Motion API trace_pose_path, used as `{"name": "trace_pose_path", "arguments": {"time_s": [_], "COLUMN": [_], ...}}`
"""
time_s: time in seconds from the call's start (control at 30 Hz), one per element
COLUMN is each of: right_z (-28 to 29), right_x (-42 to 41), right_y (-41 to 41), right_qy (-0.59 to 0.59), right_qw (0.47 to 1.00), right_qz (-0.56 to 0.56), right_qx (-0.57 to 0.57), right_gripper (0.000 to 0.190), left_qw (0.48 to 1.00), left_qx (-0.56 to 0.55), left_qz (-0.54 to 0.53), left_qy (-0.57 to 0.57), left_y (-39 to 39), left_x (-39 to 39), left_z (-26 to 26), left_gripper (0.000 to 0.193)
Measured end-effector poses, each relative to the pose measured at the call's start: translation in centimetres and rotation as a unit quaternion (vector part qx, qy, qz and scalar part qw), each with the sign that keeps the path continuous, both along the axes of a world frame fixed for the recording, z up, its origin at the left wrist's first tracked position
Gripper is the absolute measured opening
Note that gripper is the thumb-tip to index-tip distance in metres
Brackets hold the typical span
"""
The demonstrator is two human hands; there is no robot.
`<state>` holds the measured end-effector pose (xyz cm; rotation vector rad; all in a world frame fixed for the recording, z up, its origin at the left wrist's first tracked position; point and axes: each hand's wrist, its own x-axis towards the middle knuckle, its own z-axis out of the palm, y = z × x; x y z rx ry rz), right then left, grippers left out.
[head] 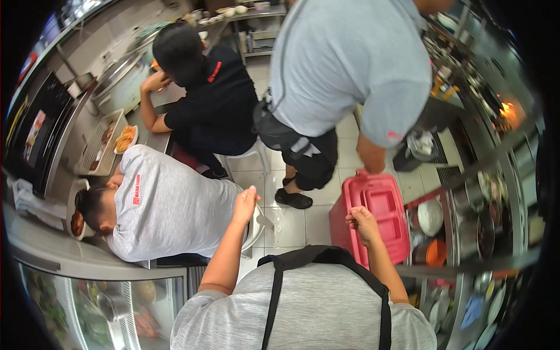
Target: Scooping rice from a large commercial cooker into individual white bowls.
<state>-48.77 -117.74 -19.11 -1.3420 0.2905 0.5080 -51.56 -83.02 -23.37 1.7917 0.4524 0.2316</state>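
My left hand point(245, 204) is raised beside the back of a seated person in a grey shirt point(179, 205), its fingers curled and nothing visible in it. My right hand point(363, 223) hangs over the lid of a large red plastic bin point(396, 218), fingers curled in; whether it pinches something small or touches the lid I cannot tell. A standing person in a light grey shirt point(345, 65) has a hand at the far end of the bin. A black apron point(315, 253) lies over my own grey shirt.
Another person in black point(218, 105) sits on a white stool point(245, 162) at the left counter. An oval plate of food point(126, 139) and a white basket point(98, 142) stand there. At right are metal shelves with pots, a grey waste bin point(411, 159) and a flame point(507, 109). A glass-front fridge point(105, 306) is lower left.
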Motion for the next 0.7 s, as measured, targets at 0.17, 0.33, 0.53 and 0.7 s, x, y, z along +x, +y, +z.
{"name": "trace_pose_path", "arguments": {"time_s": [0.17,0.33,0.53,0.7], "right_z": [5.7,8.2,6.9,5.7], "right_x": [9.7,14.7,22.3,31.6], "right_y": [2.8,7.3,12.3,14.0], "right_qy": [-0.191,-0.202,-0.146,-0.128], "right_qw": [0.975,0.923,0.898,0.946], "right_qz": [0.115,0.318,0.39,0.289], "right_qx": [0.017,0.076,0.144,0.077], "right_gripper": [0.011,0.009,0.012,0.015], "left_qw": [0.999,0.998,0.997,0.999], "left_qx": [0.001,0.004,-0.009,-0.023], "left_qz": [0.035,0.058,0.077,0.038], "left_qy": [-0.011,0.02,0.03,-0.023], "left_y": [-0.3,1.4,5.8,8.8], "left_x": [3.9,7.0,14.8,25.8], "left_z": [1.1,0.3,-2.0,-3.5], "left_gripper": [0.035,0.031,0.022,0.013]}}
